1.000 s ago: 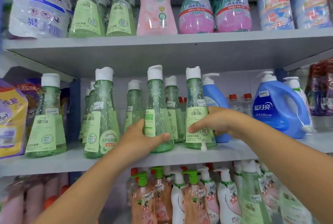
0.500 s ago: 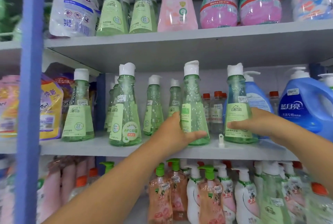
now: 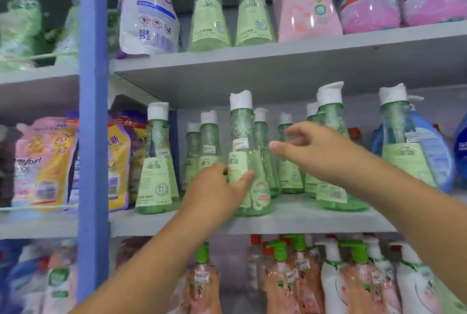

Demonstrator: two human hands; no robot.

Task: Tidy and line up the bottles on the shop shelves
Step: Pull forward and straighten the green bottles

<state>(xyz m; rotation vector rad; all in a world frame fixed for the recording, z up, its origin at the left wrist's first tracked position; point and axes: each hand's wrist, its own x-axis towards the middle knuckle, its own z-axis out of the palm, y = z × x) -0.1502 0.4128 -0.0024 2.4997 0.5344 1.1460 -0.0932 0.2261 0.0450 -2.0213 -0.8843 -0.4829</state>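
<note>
The left hand [image 3: 217, 195] grips a green bottle [image 3: 246, 162] standing upright at the front edge of the middle shelf [image 3: 290, 222], thumb and fingers curled around its body. The right hand [image 3: 316, 152] hovers beside the bottle's neck, fingers apart and holding nothing.

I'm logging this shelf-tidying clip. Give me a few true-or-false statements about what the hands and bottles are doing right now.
1. The left hand grips a green bottle on the middle shelf. True.
2. The right hand holds a blue bottle. False: it reaches with spread fingers among the green bottles and holds nothing.
3. The gripped bottle has a white cap. True.
4. The gripped bottle lies on its side. False: it stands upright.
</note>
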